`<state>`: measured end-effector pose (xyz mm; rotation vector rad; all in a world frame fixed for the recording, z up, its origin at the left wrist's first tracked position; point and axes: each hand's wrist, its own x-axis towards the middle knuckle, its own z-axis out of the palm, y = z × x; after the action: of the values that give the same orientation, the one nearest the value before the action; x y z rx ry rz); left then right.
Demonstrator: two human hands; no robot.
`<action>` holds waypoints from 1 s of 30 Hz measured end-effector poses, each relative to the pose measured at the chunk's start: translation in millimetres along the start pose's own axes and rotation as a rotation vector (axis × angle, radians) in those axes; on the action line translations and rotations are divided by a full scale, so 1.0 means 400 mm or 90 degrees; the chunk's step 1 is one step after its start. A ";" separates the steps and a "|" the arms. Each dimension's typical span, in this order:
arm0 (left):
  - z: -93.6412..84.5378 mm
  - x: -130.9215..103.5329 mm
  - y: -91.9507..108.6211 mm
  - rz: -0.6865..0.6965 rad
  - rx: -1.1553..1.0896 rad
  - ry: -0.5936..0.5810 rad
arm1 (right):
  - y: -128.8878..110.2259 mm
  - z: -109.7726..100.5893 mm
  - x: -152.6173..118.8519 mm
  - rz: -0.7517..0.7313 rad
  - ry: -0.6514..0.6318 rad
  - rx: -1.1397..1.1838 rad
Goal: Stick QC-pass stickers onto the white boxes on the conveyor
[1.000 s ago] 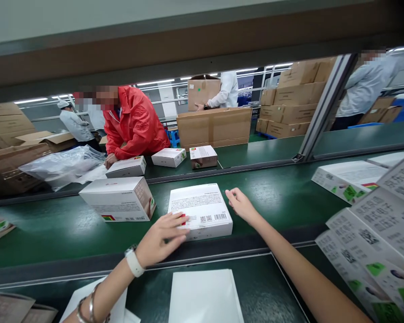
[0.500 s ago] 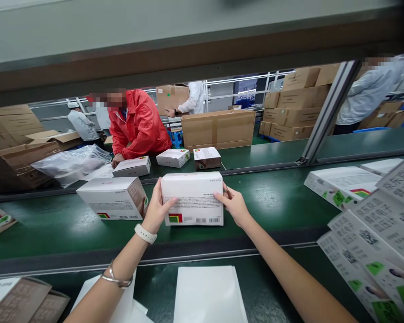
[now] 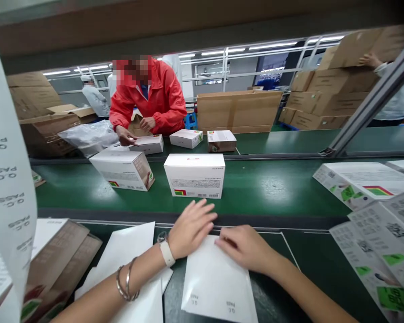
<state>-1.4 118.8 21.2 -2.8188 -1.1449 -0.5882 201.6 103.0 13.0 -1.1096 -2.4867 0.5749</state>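
My left hand (image 3: pixel 192 228) is held palm down with its fingers spread, over the far edge of a white sheet (image 3: pixel 218 280) printed "Q.C. PASS". To its right, my right hand (image 3: pixel 244 246) has its fingers curled at the same sheet's far right corner; what they hold, if anything, is hidden. A white printed box (image 3: pixel 194 177) stands upright on the green conveyor (image 3: pixel 256 179), just beyond my hands and touched by neither. Another white box (image 3: pixel 123 169) stands to its left.
White sheets (image 3: pixel 128 251) and folded cartons (image 3: pixel 59 264) lie at the left. Printed cartons (image 3: pixel 384 251) are stacked at the right. A long sticker sheet (image 3: pixel 8 179) hangs at the left edge. Across the conveyor, a person in a red jacket (image 3: pixel 168 96) handles a box (image 3: pixel 150 143).
Both hands have let go of the box and come back to the white sheet. The box now stands on the conveyor. The view has shifted, and the hanging sticker sheet has appeared at left.
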 end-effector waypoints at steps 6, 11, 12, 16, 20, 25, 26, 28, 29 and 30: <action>0.080 -0.062 0.044 0.036 0.021 -0.154 | -0.109 0.107 -0.053 -0.082 -0.120 -0.231; 0.081 -0.064 0.048 0.021 0.035 -0.144 | -0.142 0.133 -0.051 -0.095 -0.121 -0.219; 0.081 -0.064 0.049 0.020 0.036 -0.142 | -0.147 0.137 -0.051 -0.086 -0.113 -0.217; 0.085 -0.065 0.049 0.018 0.036 -0.138 | -0.163 0.155 -0.067 -0.124 -0.126 -0.063; 0.077 -0.062 0.048 0.013 0.030 -0.144 | -0.169 0.135 -0.080 -0.235 -0.178 0.335; 0.038 -0.059 0.066 -0.027 0.016 -0.138 | -0.079 0.027 -0.046 0.028 0.153 0.438; 0.032 -0.059 0.070 -0.048 0.009 -0.134 | -0.047 0.011 -0.039 0.086 0.243 0.453; 0.025 -0.061 0.077 -0.084 -0.009 -0.136 | 0.017 -0.004 -0.030 0.181 0.377 0.491; 0.024 -0.061 0.078 -0.098 -0.020 -0.139 | 0.046 -0.004 -0.028 0.209 0.414 0.507; 0.025 -0.060 0.079 -0.108 -0.031 -0.145 | 0.069 0.001 -0.028 0.228 0.439 0.522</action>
<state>7.7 81.9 6.7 -2.9096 -1.4366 -0.3117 225.5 111.1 -2.8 -1.1278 -1.2721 0.9817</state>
